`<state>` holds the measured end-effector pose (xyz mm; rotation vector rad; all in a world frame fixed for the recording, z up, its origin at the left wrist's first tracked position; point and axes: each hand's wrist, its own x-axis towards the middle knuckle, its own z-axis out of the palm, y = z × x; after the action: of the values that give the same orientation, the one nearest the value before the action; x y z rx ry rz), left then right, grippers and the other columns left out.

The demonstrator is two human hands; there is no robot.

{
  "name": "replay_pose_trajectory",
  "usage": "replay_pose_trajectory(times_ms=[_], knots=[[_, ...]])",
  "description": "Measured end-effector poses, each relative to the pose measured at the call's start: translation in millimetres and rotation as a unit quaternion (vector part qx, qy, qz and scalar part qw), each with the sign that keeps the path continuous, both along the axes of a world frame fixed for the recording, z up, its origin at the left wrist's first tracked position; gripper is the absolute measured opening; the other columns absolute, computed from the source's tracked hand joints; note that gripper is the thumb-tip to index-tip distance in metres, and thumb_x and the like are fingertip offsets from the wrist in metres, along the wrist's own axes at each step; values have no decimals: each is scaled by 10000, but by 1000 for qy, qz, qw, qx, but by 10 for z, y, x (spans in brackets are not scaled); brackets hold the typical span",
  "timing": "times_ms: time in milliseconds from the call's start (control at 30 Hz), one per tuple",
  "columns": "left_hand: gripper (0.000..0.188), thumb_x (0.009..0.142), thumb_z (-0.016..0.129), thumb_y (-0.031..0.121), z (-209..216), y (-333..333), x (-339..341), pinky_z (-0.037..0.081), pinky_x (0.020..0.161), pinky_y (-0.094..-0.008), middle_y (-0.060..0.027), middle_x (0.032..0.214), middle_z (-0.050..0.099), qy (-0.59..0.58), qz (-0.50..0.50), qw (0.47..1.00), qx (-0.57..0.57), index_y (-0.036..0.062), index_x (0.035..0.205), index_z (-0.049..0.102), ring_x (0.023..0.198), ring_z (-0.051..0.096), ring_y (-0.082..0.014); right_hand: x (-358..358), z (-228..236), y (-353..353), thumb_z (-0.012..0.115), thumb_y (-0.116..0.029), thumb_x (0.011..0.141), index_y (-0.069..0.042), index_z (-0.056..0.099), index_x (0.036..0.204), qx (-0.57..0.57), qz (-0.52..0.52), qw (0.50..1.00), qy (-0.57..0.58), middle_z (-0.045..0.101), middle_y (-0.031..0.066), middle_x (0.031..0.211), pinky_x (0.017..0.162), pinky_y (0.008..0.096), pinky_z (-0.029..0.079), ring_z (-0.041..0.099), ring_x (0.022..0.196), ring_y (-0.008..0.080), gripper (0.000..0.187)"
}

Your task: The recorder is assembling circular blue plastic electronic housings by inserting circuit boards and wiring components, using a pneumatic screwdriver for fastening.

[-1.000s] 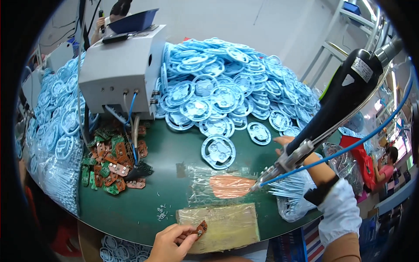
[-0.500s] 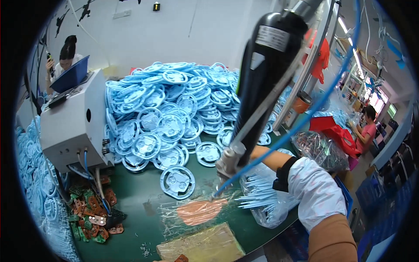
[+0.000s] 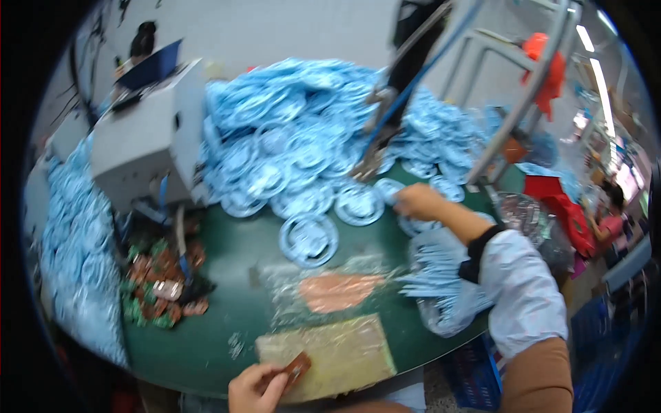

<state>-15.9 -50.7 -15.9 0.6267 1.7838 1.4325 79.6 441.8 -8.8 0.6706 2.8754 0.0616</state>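
Observation:
My left hand (image 3: pixel 256 389) is at the lower edge, thumb and fingers pinched on a small brown circuit board (image 3: pixel 298 367) above the near end of a yellowish block (image 3: pixel 337 351). Farther right, my right hand (image 3: pixel 420 202) reaches to the heap, its fingers closed at the rim of a light blue wheel-shaped plastic part (image 3: pixel 388 189); motion blurs the grip. A single blue wheel part (image 3: pixel 309 239) lies apart, in front of the large pile of blue wheel parts (image 3: pixel 296 131). An orange-pink patch (image 3: pixel 337 292) under clear film is on the green table (image 3: pixel 231 275).
A grey machine box (image 3: pixel 144 141) stands at left, above a pile of brown and green circuit boards (image 3: pixel 162 275). A black tool (image 3: pixel 413 48) hangs over the heap. A bag of thin blue sticks (image 3: pixel 444 275) lies below my right forearm. Other people sit at far left and right.
My left hand has come into view with the small circuit board. My right hand has come out from behind the black tool to the blue parts. The whole view has shifted.

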Motion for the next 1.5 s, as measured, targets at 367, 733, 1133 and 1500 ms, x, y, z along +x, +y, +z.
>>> replay_pose_trajectory(times_ms=[367, 733, 1133, 1500], knots=[[169, 859, 568, 25, 171, 26, -118, 530, 676, -231, -104, 871, 628, -90, 81, 992, 42, -82, 990, 569, 754, 633, -138, 793, 807, -2077, 593, -30, 742, -52, 635, 957, 10, 159, 947, 279, 621, 122, 938, 651, 326, 498, 609, 768, 258, 221], [124, 691, 698, 13, 251, -76, 209, 423, 486, -281, -82, 677, 543, 360, -2, 928, -95, 13, 798, 634, 544, 538, -184, 1060, 393, -2483, 676, -134, 711, -57, 612, 939, -43, 143, 948, 281, 582, 100, 959, 722, 368, 454, 558, 826, 258, 249], [134, 703, 689, 37, 52, 202, 13, 470, 529, -335, -79, 727, 574, 407, -79, 910, -30, 39, 823, 629, 606, 583, -254, 1211, 135, -1908, 639, -119, 702, -74, 569, 721, 79, 75, 968, 228, 524, 59, 764, 660, 363, 407, 517, 741, 243, 85], [203, 705, 690, 35, 97, 328, -144, 448, 529, -293, -60, 652, 518, 411, -155, 898, -31, 101, 897, 683, 563, 540, -215, 1094, 630, -2290, 630, 45, 753, -19, 603, 929, -172, 81, 879, 437, 585, 114, 741, 557, 284, 435, 558, 633, 227, 190]])
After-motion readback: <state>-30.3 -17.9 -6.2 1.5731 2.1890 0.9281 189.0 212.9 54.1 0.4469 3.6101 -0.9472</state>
